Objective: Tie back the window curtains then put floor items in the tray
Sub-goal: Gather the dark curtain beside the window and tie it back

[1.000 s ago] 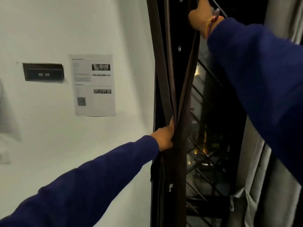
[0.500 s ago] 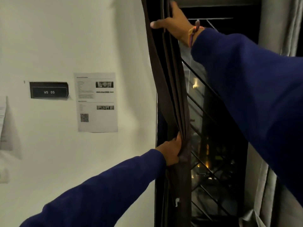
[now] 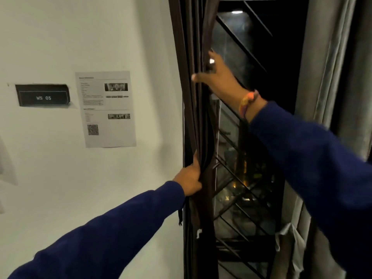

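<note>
I've got the dark curtain [image 3: 198, 117] bunched against the window's left edge, left hand [image 3: 190, 179] clamped round the folds, right hand [image 3: 218, 81] spread flat higher up; soft, limp, probably slippery, so tie at the left-hand grip

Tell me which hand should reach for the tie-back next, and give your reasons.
Probably the right hand: it only rests open against the dark curtain higher up. The left hand clamps the gathered folds; releasing would loosen them. No tie-back is visible.

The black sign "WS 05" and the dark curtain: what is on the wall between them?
In the head view, a printed paper sheet with a QR code hangs between the WS 05 sign and the dark curtain; the rest is bare wall.
</note>
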